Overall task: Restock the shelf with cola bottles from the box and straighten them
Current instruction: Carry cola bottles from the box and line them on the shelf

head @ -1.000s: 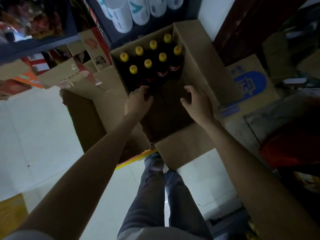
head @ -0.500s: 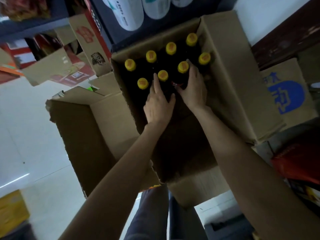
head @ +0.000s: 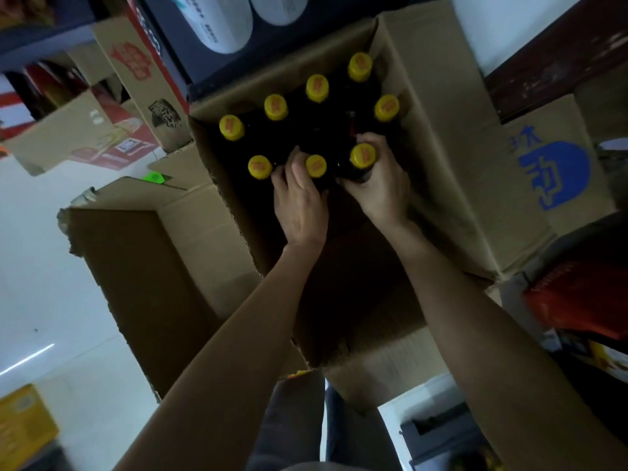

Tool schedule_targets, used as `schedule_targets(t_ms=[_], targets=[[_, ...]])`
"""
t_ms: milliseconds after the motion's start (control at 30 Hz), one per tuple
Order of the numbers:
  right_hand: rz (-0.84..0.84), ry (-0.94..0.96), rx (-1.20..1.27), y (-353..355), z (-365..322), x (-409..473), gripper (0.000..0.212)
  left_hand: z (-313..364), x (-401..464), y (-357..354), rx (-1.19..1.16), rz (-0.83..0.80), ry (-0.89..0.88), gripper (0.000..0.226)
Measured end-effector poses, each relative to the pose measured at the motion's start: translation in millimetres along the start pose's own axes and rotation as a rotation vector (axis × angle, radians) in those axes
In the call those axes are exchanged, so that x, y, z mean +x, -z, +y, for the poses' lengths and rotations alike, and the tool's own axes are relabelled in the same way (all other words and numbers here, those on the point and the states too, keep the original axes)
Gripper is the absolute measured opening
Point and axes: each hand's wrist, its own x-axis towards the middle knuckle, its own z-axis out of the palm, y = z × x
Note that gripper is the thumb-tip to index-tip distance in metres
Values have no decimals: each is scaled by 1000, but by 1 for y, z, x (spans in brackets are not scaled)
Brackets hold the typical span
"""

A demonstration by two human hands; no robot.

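— What are the hands doing?

— The right hand [head: 380, 185] is curled round the neck of a yellow-capped cola bottle [head: 363, 157] at frame centre. The left hand [head: 300, 202] is just beside it, fingers bent about another bottle [head: 316, 165]; it looks like a grip, though the dark hides the fingertips.

— And the rest?

— Six more capped bottles [head: 317, 88] stand upright in the far end of the open cardboard box [head: 438, 158], above the hands. The shelf [head: 176, 45] sits along the top, white rolls [head: 221, 25] on it. A box with blue print [head: 554, 175] is at right.
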Motion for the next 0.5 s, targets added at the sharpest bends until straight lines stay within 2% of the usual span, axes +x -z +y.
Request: schedule_targets(t_ms=[100, 267, 400, 500], targets=[[55, 77, 19, 13, 3, -20, 65, -3, 3, -6, -11, -3, -59, 73], [133, 50, -37, 36, 2, -45, 62, 0, 11, -4, -99, -111, -66, 69], [201, -94, -22, 65, -10, -75, 61, -2, 15, 27, -165, -165, -150, 70], [259, -229, 200, 94, -28, -103, 60, 2, 5, 75, -258, -180, -333, 71]])
